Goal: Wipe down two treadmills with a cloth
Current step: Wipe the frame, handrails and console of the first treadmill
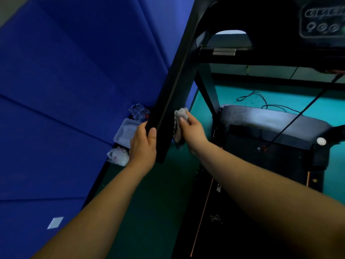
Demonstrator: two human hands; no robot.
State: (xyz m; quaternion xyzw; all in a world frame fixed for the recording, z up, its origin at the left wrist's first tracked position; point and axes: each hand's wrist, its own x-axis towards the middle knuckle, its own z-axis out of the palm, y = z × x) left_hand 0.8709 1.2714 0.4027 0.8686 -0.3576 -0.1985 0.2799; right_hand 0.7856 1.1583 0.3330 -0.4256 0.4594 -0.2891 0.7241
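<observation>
**Clerk:** Where the black handrail (173,101) sloped down from the far console toward the near left, which hand was entered against it?

**Checker:** Item 1, left hand (144,144). It gripped the handrail's near end. The thumb lay flat on the upper face and the other fingers curled round the left side (their tips hidden behind the rail).

**Clerk:** Item 2?

**Checker:** Right hand (192,131), just right of the rail. Its thumb and curled fingers pinched the cloth (180,118), a crumpled grey rag. The cloth sat at the rail's right edge and touched it, as far as could be told. A loose end hung below the hand.

**Clerk:** The machine itself?

**Checker:** Item 3, treadmill (205,86), black, filling the right side.
- Console (321,19): far right, markings blurred.
- Motor cover (270,124): grey, beyond the dark belt (261,161).
- Cord (298,116): black, running slantwise from below the console down to the belt's far end.
- Disc (321,141): round and white, at the cover's right end.

**Clerk:** Sundries?

**Checker:** Blue padded wall (74,81) on the left, and green floor (280,98). Three things lay on the floor by the wall, left of the rail.
- Crumpled clear plastic (139,112), farthest.
- A clear tray (125,132), next to the left hand's knuckles.
- A white bag (118,156), nearest.

A loose cable (261,101) lay on the floor beyond the motor cover.
</observation>
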